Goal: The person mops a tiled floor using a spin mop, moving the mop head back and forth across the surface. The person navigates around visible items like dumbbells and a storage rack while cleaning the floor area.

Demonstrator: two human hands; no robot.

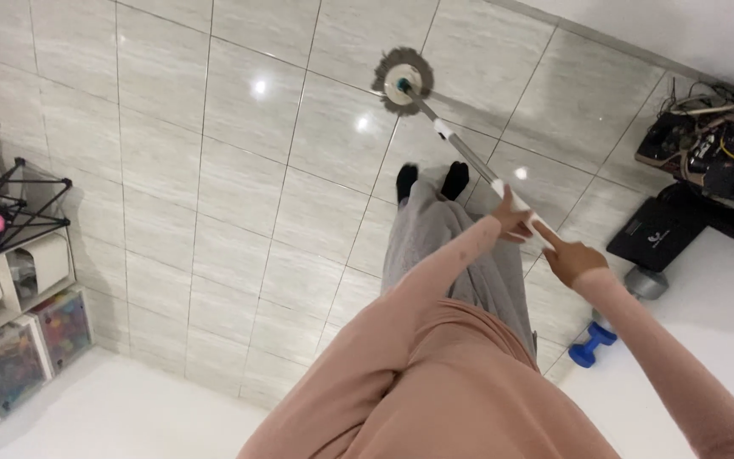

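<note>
A blue dumbbell (592,344) is lying near my right, a wire shelf (19,200) standing left, tangled cables (711,136) sitting far right.

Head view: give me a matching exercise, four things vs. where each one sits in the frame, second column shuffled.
Things:
1. mop head
2. blue dumbbell
3. black wire rack
4. left hand

Places:
A. left edge of the frame, above the storage boxes
B. on the mop handle, ahead of the other hand
C. on the floor tiles, top centre, beyond the feet
D. on the floor at lower right, below the right hand

Pairs: 1-C, 2-D, 3-A, 4-B
</note>
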